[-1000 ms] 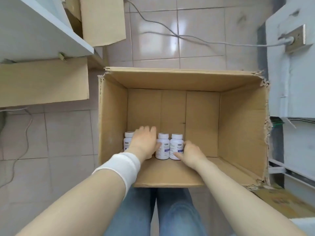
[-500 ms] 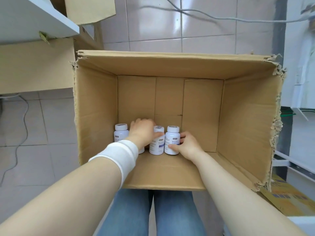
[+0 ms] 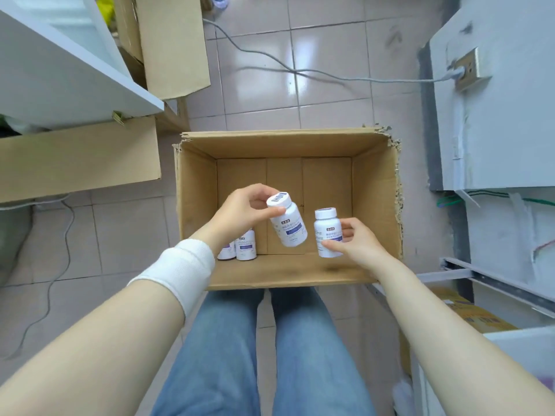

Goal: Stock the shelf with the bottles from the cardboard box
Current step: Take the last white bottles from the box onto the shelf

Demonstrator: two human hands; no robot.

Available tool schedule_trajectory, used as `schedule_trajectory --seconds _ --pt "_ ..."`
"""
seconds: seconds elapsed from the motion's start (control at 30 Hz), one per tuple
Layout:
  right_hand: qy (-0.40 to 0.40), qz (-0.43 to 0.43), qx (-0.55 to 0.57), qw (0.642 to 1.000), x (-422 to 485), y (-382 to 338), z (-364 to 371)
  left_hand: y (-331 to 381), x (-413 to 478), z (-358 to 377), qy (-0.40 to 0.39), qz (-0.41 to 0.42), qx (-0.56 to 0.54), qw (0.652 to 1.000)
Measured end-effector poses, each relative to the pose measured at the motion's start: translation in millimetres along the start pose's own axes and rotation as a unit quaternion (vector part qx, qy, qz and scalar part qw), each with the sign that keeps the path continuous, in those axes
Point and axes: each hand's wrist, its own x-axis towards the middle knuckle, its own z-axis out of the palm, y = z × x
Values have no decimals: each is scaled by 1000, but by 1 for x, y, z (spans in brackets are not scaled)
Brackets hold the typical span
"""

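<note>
An open cardboard box [image 3: 375, 205] sits on the tiled floor in front of my knees. My left hand [image 3: 240, 210] pinches the cap of a white bottle with a purple label [image 3: 289, 226], held tilted above the box. My right hand [image 3: 353, 244] grips a second white bottle [image 3: 328, 232] by its body, upright, just to the right of the first. Two more white bottles [image 3: 245, 247] stand in the box's near left corner, partly hidden behind my left wrist. A white shelf [image 3: 60, 73] juts in at the upper left.
Flat cardboard sheets [image 3: 75, 160] lean under and behind the shelf at left. A grey cable [image 3: 300, 70] runs across the floor to a wall socket [image 3: 468, 70] on the white unit at right. Another cable [image 3: 60, 250] trails on the left floor. A yellow carton [image 3: 468, 316] lies lower right.
Both hands closed on a bottle at the box bottom and have lifted them up above the box. The view has pulled back and up from the box.
</note>
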Motion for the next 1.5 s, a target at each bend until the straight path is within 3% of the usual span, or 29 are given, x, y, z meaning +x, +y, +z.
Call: schedule_trajectory --seconds 0.13,0.33,0.53,0.73,0.93,1.13,1.5 --pt "41 -40 19 998 -72 -28 -12 46 -50 -15 -4 72 -1 997" --pt "144 -84 153 974 -186 -44 3 101 -122 -28 -33 172 -19 984" --pt "272 -113 328 898 -275 -32 72 142 -196 -23 -151 190 -32 970" --pt "365 -145 410 823 -370 1 111 157 -276 22 -241 176 -64 952" --pt "478 -181 466 722 -489 74 127 162 -398 114 -368 216 -49 903" --pt "564 -232 519 599 -613 175 163 138 -542 211 -461 287 -8 840" --pt "644 -265 538 474 -824 382 247 51 -805 387 -575 397 64 712"
